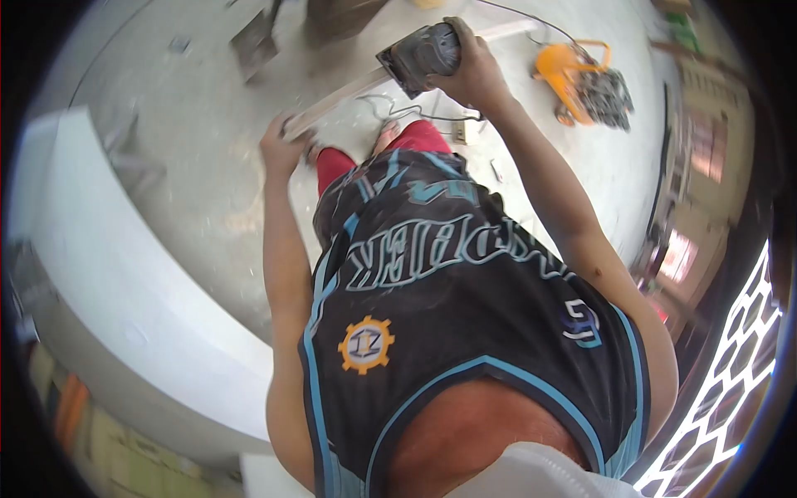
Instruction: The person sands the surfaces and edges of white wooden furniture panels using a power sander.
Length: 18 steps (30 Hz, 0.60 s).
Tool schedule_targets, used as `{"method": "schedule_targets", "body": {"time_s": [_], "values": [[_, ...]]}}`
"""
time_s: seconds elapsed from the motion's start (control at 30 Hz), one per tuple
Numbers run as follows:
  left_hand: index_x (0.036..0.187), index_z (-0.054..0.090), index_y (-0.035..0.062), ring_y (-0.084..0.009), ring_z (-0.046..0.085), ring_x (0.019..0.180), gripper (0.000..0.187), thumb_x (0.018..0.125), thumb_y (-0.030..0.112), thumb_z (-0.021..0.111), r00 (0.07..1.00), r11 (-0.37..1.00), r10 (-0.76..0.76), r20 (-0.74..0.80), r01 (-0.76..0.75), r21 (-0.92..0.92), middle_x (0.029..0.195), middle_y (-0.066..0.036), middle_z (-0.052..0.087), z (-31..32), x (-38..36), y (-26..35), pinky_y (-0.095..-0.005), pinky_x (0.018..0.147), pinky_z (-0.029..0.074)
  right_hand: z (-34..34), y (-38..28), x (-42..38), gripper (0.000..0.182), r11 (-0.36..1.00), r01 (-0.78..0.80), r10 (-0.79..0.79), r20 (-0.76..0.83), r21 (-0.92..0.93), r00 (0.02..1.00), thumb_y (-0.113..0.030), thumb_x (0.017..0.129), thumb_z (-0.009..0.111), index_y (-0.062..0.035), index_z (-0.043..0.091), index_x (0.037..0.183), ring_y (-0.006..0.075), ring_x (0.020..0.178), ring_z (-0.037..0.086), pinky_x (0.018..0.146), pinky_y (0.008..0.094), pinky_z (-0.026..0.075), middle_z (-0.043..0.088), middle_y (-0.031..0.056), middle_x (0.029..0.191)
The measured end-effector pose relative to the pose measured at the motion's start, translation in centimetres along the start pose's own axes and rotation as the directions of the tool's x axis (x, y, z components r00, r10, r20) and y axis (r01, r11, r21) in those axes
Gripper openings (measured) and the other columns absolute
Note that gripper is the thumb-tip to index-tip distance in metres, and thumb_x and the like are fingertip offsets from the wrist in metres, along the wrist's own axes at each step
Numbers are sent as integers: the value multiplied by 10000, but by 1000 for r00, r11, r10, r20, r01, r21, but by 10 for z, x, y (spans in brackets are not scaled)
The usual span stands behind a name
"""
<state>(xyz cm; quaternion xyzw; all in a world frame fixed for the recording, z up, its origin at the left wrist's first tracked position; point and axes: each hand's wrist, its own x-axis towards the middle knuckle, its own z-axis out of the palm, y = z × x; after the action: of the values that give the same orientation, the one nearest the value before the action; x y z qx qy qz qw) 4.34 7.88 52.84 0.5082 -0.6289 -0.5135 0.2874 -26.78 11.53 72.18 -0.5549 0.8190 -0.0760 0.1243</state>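
Note:
A dark grey power tool (422, 58) with a flat plate rests on a long pale wooden board (344, 98). My right hand (473, 70) is wrapped round the rear of the tool's body. At the board's near left end, my left hand (282, 145) grips the wood. The board slants from that hand up to the right, passing under the tool. A dark cable (411, 109) lies on the floor below the tool, near my feet.
An orange wheeled machine (573, 79) stands on the floor at the right. Brown blurred objects (256, 41) are at the top left. A large white curved surface (141, 274) fills the left side. Bright hexagonal lights (722, 390) show at the lower right.

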Motion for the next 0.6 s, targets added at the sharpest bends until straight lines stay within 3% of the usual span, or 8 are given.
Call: {"method": "schedule_targets", "body": {"time_s": [0.03, 0.13, 0.23, 0.33, 0.37, 0.47, 0.53, 0.6], "values": [[1261, 582, 56, -223, 678, 952, 675, 653, 141, 861, 997, 990, -68, 27, 71, -125, 1032, -119, 705, -1, 2, 3, -349, 824, 534, -1, 27, 4, 942, 999, -14, 16, -52, 34, 999, -223, 586, 853, -141, 383, 1398, 412, 1031, 614, 894, 456, 511, 603, 243, 1133], [1327, 531, 74, -283, 674, 988, 731, 683, 229, 839, 981, 977, -51, 189, 10, 212, 1077, -153, 694, -17, 19, 86, -385, 853, 527, -18, 77, 13, 954, 994, -101, 106, -156, 44, 982, -233, 580, 848, -144, 381, 1407, 418, 1023, 613, 893, 462, 511, 622, 252, 1116], [1315, 539, 93, -390, 644, 992, 635, 770, 351, 741, 869, 768, -120, 480, -225, 600, 1096, -200, 668, 34, 40, 133, -451, 854, 515, -30, 132, 31, 987, 955, -291, 295, -139, 48, 945, -250, 599, 821, -196, 333, 1455, 426, 1029, 620, 892, 455, 518, 567, 264, 1180], [1222, 582, 90, -374, 653, 970, 517, 796, 348, 721, 857, 693, 104, 504, -426, 582, 1036, -188, 675, 118, 61, 124, -462, 824, 520, -35, 191, 45, 802, 983, -124, 163, -325, 137, 931, -372, 607, 852, 1, 547, 1248, 379, 926, 656, 830, 437, 521, 661, 261, 980], [1222, 582, 90, -374, 653, 970, 517, 796, 348, 721, 852, 679, 104, 513, -438, 590, 1036, -188, 675, 135, 61, 135, -462, 824, 520, -43, 209, 54, 1126, 942, -250, 298, -216, 223, 930, -267, 469, 873, -13, 343, 1428, 403, 1094, 601, 934, 430, 497, 609, 280, 1160], [1136, 593, 94, -363, 654, 953, 411, 822, 338, 698, 899, 629, 4, 439, -343, 698, 1003, -173, 668, 178, 67, 164, -468, 806, 524, -70, 271, 72, 1071, 961, -262, 277, -316, 89, 907, -290, 496, 877, -12, 384, 1405, 405, 1069, 612, 919, 427, 506, 621, 280, 1144], [1100, 590, 102, -357, 653, 950, 371, 827, 331, 691, 909, 556, -245, 338, -154, 817, 1017, -156, 662, 195, 67, 183, -474, 792, 527, -90, 303, 88, 1065, 928, -309, 356, -251, 208, 900, -294, 497, 879, -12, 392, 1400, 406, 1080, 608, 928, 421, 505, 618, 282, 1157], [1098, 596, 105, -353, 655, 938, 372, 822, 335, 692, 933, 576, -160, 323, -177, 798, 1004, -150, 666, 218, 66, 182, -472, 788, 527, -111, 327, 102, 1072, 881, -429, 458, -137, 199, 878, -298, 504, 877, -14, 378, 1410, 405, 1087, 607, 930, 417, 504, 618, 281, 1160]]}}
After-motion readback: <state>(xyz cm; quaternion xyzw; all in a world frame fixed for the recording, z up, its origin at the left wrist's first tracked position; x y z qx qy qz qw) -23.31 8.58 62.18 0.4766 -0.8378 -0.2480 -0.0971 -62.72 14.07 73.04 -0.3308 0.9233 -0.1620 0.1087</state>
